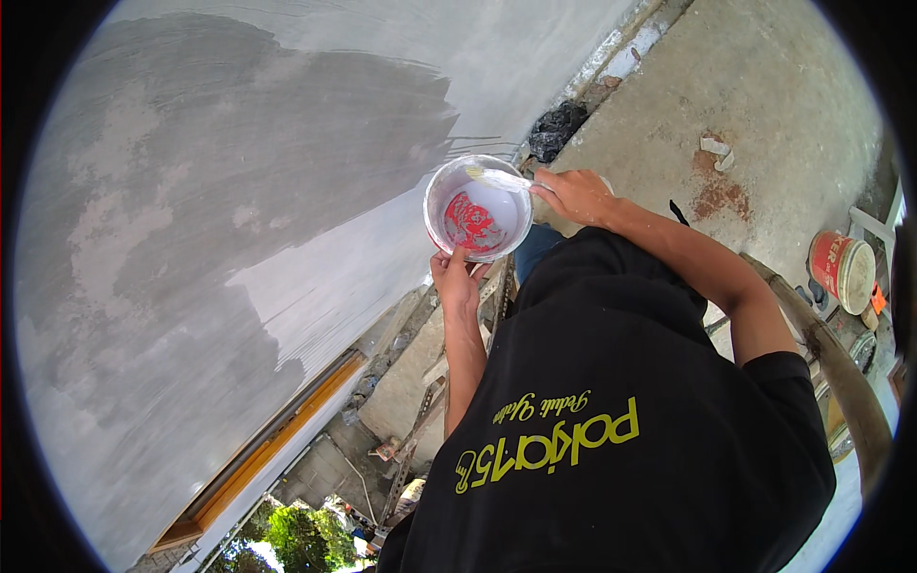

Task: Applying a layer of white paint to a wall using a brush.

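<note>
My left hand (459,279) grips the near rim of a small round bucket (522,222), with the thumb over the edge. Thin whitish paint (499,198) lies inside, and a red patch shows at the bottom. In my right hand (579,196) is a paintbrush (503,180), held by its handle. Its pale, paint-coated head reaches over the bucket's right rim and above the paint. Beside the bucket, on the left, stands a wall (239,162) with darker grey, wet-looking patches and lighter white areas.
A black plastic bag (557,130) lies at the wall's foot. Rubble (718,153) and reddish dust mark the concrete floor (764,67). A red-and-white bucket (841,270) stands at right, near a curved pole (831,353). Metal framing (420,420) is below me, near a wooden frame (258,454).
</note>
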A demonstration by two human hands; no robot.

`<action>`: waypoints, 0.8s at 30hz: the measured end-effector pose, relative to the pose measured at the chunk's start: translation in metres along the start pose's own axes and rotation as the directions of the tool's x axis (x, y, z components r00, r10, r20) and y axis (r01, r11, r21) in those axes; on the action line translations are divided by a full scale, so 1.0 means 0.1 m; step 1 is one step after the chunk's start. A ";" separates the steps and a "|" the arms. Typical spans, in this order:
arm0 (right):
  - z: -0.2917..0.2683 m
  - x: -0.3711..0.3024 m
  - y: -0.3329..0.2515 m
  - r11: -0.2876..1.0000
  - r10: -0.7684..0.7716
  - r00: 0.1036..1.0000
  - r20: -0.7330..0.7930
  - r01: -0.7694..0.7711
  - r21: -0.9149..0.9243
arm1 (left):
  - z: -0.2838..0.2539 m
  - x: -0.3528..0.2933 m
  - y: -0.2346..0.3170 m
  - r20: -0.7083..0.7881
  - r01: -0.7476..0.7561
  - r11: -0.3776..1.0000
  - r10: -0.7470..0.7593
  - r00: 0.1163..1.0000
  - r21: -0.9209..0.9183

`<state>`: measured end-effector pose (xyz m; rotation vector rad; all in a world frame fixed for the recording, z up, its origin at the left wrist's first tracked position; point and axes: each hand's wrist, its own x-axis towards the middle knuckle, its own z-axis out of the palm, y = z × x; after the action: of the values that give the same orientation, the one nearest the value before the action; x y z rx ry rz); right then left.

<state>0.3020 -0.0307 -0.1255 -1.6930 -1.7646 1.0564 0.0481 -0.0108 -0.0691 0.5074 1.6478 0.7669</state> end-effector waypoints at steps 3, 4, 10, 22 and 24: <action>0.01 -0.01 -0.03 1.000 -0.001 1.000 -0.026 0.002 0.013 | -0.01 0.00 0.00 -0.012 -0.002 1.000 0.002 1.000 -0.001; 0.01 -0.02 -0.03 1.000 0.003 1.000 -0.025 -0.002 0.008 | -0.01 -0.01 0.02 -0.013 -0.002 1.000 0.002 1.000 -0.011; 0.02 -0.04 -0.02 0.999 -0.023 0.999 -0.034 0.025 0.046 | 0.00 0.00 -0.01 -0.025 -0.009 1.000 0.010 1.000 0.014; 0.02 -0.05 -0.06 0.998 -0.053 0.998 -0.030 0.054 0.030 | 0.03 -0.01 0.00 -0.035 0.006 1.000 -0.006 0.999 0.005; 0.01 -0.04 -0.07 0.999 -0.043 0.999 -0.022 0.043 0.006 | 0.03 -0.01 0.01 -0.036 0.002 1.000 -0.002 0.999 0.007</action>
<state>0.2973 -0.0346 -0.1197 -1.6485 -1.7743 1.0205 0.0508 -0.0105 -0.0677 0.4992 1.6850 0.7728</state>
